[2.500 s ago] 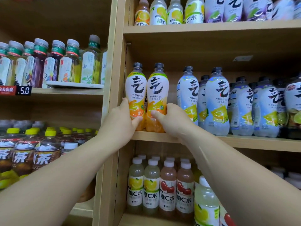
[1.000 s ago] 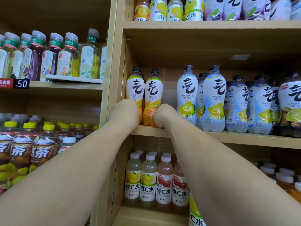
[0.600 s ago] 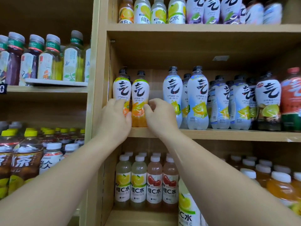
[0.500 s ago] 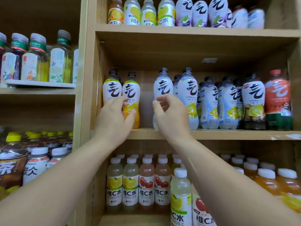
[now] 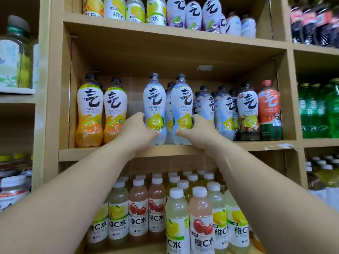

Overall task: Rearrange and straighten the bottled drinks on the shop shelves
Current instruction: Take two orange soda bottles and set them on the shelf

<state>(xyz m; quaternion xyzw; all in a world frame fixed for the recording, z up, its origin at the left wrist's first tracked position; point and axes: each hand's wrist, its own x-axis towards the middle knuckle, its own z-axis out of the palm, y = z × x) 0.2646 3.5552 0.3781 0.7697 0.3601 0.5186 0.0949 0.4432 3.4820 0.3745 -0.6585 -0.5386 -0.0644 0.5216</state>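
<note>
Two pale-blue lemon soda bottles stand side by side at the front of the middle shelf [image 5: 238, 146]. My left hand [image 5: 136, 132] wraps the lower part of the left lemon bottle [image 5: 155, 109]. My right hand [image 5: 197, 131] wraps the lower part of the right lemon bottle [image 5: 182, 109]. Two orange soda bottles [image 5: 89, 114] [image 5: 115, 112] stand upright at the shelf's left end, with a gap between them and the lemon pair. More pale-blue bottles [image 5: 211, 107] stand further right and behind.
A lime bottle [image 5: 248, 110] and a red watermelon bottle [image 5: 268, 110] close the row at the right wall. Vitamin-water bottles [image 5: 157, 204] fill the shelf below, more bottles [image 5: 154, 10] the shelf above. Green bottles [image 5: 319, 110] stand in the right bay, tea bottles [image 5: 14, 54] in the left.
Both hands left the two orange bottles and moved right onto the two front lemon bottles. The view shifted right, so the orange pair now stands free at the left.
</note>
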